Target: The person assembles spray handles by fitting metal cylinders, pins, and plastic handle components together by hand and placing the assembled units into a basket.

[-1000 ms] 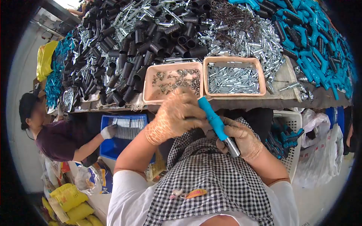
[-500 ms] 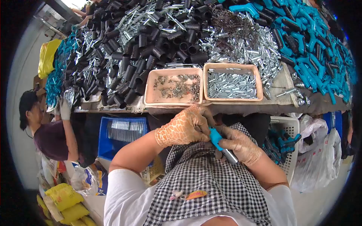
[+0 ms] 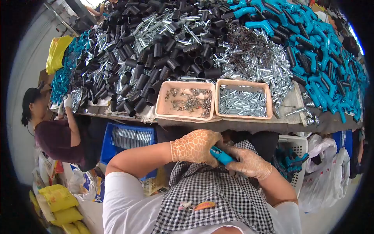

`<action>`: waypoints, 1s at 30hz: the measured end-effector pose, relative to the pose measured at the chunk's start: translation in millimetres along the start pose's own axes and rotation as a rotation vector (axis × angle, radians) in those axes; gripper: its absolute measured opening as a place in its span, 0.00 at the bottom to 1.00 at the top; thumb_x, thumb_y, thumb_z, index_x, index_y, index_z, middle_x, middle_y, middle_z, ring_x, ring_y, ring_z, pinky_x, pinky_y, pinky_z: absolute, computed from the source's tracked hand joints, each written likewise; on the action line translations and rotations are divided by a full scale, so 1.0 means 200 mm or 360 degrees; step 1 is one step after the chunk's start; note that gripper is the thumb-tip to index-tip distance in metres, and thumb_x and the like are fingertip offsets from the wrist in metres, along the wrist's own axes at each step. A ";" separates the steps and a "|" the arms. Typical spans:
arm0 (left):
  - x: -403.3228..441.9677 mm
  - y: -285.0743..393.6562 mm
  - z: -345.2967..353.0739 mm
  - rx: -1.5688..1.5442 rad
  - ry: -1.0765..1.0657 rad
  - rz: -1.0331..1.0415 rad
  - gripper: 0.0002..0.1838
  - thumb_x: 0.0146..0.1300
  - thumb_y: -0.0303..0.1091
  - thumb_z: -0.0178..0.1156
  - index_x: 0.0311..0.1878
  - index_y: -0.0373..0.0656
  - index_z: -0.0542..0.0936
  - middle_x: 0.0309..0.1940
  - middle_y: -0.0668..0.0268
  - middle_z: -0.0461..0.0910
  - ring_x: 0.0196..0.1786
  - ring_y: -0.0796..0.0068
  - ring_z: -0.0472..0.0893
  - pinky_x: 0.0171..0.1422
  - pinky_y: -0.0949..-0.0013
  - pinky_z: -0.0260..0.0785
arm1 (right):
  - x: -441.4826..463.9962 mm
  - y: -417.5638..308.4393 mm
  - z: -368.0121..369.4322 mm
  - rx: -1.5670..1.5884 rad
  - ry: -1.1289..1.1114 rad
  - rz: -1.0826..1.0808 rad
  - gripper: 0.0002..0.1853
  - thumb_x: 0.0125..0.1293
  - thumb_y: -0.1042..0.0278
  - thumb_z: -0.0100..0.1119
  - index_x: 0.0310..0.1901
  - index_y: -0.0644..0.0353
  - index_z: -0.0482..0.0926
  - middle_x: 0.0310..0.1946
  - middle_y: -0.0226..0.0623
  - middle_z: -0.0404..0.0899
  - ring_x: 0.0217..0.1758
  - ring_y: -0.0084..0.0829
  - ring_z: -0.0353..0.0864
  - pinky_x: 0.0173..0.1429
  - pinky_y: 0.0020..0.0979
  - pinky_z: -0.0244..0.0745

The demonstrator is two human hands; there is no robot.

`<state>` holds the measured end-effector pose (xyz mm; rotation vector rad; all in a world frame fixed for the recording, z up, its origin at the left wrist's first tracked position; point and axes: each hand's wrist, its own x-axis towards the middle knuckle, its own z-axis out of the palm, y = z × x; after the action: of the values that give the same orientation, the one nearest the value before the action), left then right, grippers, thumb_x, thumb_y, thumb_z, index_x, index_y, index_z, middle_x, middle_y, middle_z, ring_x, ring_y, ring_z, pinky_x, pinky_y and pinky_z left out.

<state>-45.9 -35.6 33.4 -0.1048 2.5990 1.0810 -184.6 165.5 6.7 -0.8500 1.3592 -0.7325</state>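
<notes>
In front of my checked apron [image 3: 202, 195], a teal plastic tool handle [image 3: 222, 156] is held between my two gloved hands. My left hand [image 3: 196, 147] is closed around its upper left end, in a patterned glove. The fingers of my right hand [image 3: 249, 160] wrap the other end, and the thumb presses along its side. A dark slot shows in the teal surface facing me. Much of the piece is covered by the fingers. Just beyond my hands, on the table edge, are a shallow tray of small metal bits [image 3: 185, 113] and a tray of short silver pins [image 3: 243, 114].
Heaped across the table are black tubes [image 3: 152, 76], springs [image 3: 249, 46] and teal handles [image 3: 311, 58]. A blue crate [image 3: 105, 152] holds metal rods at left; a white basket [image 3: 298, 175] with teal parts stands at right. A person [image 3: 58, 136] works at the far left.
The teal handle has turned in my hands, and the silver cylinder at its lower end is out of sight. My hands have come lower in view. The whole scene has shifted slightly downward.
</notes>
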 end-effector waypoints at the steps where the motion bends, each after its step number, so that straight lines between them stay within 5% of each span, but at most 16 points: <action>1: 0.00 0.00 0.01 0.0029 -0.0002 -0.0017 0.37 0.40 0.41 0.79 0.55 0.32 0.81 0.47 0.47 0.83 0.52 0.50 0.84 0.57 0.56 0.76 | 0.01 0.02 0.00 -0.0042 0.0031 -0.0077 0.35 0.64 0.64 0.62 0.73 0.64 0.66 0.45 0.45 0.84 0.40 0.31 0.85 0.49 0.34 0.82; 7: 0.01 -0.03 0.05 0.0041 0.0004 -0.0064 0.36 0.41 0.43 0.78 0.56 0.36 0.81 0.48 0.49 0.84 0.49 0.49 0.84 0.56 0.55 0.76 | 0.06 0.10 -0.01 -0.0110 0.0050 -0.0143 0.37 0.62 0.62 0.65 0.72 0.64 0.68 0.43 0.45 0.85 0.41 0.35 0.86 0.51 0.36 0.81; 13: 0.01 -0.10 0.15 0.0485 0.0063 0.0368 0.35 0.47 0.43 0.76 0.58 0.38 0.80 0.48 0.52 0.84 0.46 0.50 0.85 0.49 0.52 0.79 | 0.08 0.12 -0.04 -0.0673 0.0206 -0.0333 0.34 0.57 0.58 0.70 0.64 0.65 0.74 0.44 0.54 0.85 0.43 0.43 0.87 0.52 0.39 0.81; 15: -0.01 -0.09 0.14 0.0409 0.0148 0.0442 0.34 0.48 0.41 0.73 0.61 0.42 0.80 0.41 0.52 0.85 0.43 0.49 0.86 0.48 0.51 0.79 | 0.07 0.08 -0.05 -0.0747 0.0183 -0.0162 0.34 0.54 0.62 0.73 0.63 0.66 0.76 0.45 0.50 0.86 0.44 0.42 0.87 0.54 0.39 0.81; 18: -0.02 -0.08 0.11 0.0225 0.0165 0.0326 0.31 0.47 0.41 0.73 0.58 0.41 0.82 0.36 0.54 0.86 0.41 0.49 0.86 0.46 0.52 0.79 | 0.02 0.01 -0.04 -0.1014 0.0249 -0.0339 0.35 0.56 0.53 0.71 0.62 0.63 0.73 0.36 0.54 0.84 0.38 0.53 0.87 0.46 0.45 0.83; 23: 0.02 -0.13 0.03 -0.0067 -0.0114 0.0173 0.30 0.46 0.40 0.73 0.55 0.41 0.84 0.33 0.52 0.86 0.38 0.50 0.86 0.45 0.56 0.78 | 0.02 -0.02 0.05 -0.1858 0.0518 -0.0542 0.37 0.52 0.62 0.69 0.65 0.62 0.72 0.27 0.48 0.83 0.25 0.43 0.85 0.27 0.42 0.80; 30: 0.05 -0.19 -0.04 -0.0093 -0.0145 0.0215 0.29 0.47 0.38 0.72 0.57 0.44 0.85 0.37 0.51 0.87 0.38 0.53 0.86 0.45 0.58 0.78 | 0.10 0.00 0.03 -0.1762 0.0640 -0.0729 0.42 0.53 0.56 0.74 0.70 0.61 0.70 0.33 0.50 0.84 0.28 0.45 0.85 0.32 0.43 0.80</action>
<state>-50.2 -68.4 9.7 0.1055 2.5240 1.1792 -177.6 148.7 -3.5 -2.0116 1.9815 -0.4536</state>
